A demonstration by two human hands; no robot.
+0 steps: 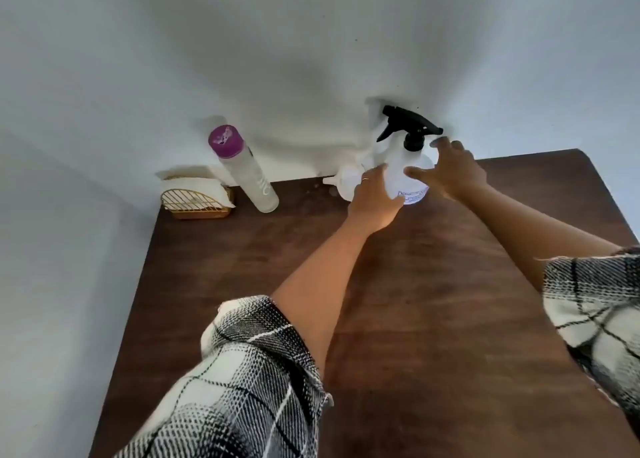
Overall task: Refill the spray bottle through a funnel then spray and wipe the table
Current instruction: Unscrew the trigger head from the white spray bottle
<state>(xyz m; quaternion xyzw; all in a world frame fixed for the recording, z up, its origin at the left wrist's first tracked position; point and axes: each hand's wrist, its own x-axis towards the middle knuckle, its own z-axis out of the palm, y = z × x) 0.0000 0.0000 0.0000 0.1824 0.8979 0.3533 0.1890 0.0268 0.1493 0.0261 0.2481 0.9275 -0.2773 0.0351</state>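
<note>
The head view looks down on a dark brown wooden tabletop (398,301) pushed against a pale wall. At its far edge stands a white spray bottle (408,177) with a black trigger head (410,126) screwed on, its nozzle pointing left. The person's left hand (375,198) lies against the bottle's left side, fingers curved along the body and a ring on one finger; how firmly it grips cannot be told. The right hand (450,170) is at the bottle's right shoulder, fingers spread and relaxed, the thumb near the body and the fingertips up beside the black collar, though contact is unclear. Just left of the bottle, partly behind the left hand, a white funnel (341,180) lies on its side with its spout pointing left. Further left stands a tall clear bottle (251,177) with a purple cap (225,141), leaning in the wide-angle picture. Beside it, at the back left corner, sits a gold wire holder (195,203) with white napkins (194,184). Both forearms are bare below black-and-white plaid sleeves (242,371).
</note>
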